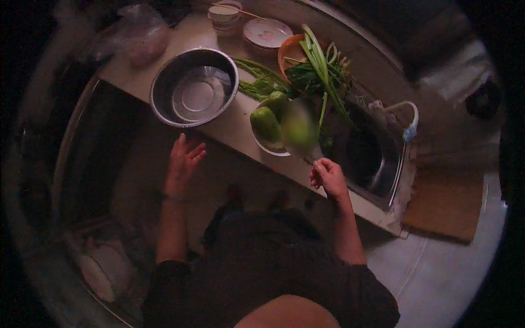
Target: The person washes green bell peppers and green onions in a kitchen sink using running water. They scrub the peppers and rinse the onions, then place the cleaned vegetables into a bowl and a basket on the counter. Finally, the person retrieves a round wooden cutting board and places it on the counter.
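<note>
My left hand (186,160) is in front of the counter's edge, just below a metal basin (196,119). Its fingers are apart and hold nothing. The basin rests tilted in view on the counter, and its shiny inside catches light. Near the counter's front edge, my right hand (329,176) has its fingers curled with thumb and forefinger together. Whether something thin is between them is too dim to tell. Just beyond it stands a white bowl (262,146) with green gourd-like vegetables (265,124). A blurred patch covers the bowl's right part.
Leafy greens (262,84) lie behind the bowl, and long green stalks (319,61) cross an orange basket (289,51). Stacked plates (266,33) and bowls (224,16) stand at the back. To the right are a sink (371,164), a faucet (410,119) and a brown board (445,201).
</note>
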A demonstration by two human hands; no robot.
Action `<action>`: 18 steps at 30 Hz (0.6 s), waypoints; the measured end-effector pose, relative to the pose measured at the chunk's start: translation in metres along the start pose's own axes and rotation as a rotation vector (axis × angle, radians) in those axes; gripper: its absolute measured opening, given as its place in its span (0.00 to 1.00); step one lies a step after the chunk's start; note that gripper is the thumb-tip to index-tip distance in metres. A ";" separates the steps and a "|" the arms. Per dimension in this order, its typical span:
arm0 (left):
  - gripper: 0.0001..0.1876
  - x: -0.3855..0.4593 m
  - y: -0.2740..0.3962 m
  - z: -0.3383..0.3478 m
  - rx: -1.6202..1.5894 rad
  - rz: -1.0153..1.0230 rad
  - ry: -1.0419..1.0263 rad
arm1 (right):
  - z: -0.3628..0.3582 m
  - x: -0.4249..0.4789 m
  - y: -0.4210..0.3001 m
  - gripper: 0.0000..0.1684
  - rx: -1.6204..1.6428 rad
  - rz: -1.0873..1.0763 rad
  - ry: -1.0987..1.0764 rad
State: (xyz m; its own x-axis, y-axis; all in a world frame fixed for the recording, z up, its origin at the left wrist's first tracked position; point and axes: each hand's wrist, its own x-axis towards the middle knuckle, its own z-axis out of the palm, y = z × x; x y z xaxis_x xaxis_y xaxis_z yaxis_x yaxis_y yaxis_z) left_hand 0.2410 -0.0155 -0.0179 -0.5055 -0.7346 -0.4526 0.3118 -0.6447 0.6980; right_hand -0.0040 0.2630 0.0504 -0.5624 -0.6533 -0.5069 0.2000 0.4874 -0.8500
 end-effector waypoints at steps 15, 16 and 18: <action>0.13 0.112 0.008 -0.020 0.082 -0.136 -0.072 | 0.060 0.074 0.087 0.22 0.977 0.134 -0.069; 0.13 0.107 0.009 -0.016 0.100 -0.103 -0.043 | 0.062 0.080 0.085 0.22 1.032 0.125 -0.055; 0.13 0.096 0.011 -0.004 0.149 -0.048 -0.027 | 0.067 0.085 0.075 0.21 1.030 0.134 -0.011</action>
State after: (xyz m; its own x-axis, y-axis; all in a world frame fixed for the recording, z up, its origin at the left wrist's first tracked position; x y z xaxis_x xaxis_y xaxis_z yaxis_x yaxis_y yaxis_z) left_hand 0.1991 -0.0944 -0.0557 -0.5387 -0.6966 -0.4739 0.1648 -0.6387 0.7516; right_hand 0.0167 0.2053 -0.0660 -0.4784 -0.6384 -0.6029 0.8521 -0.1715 -0.4945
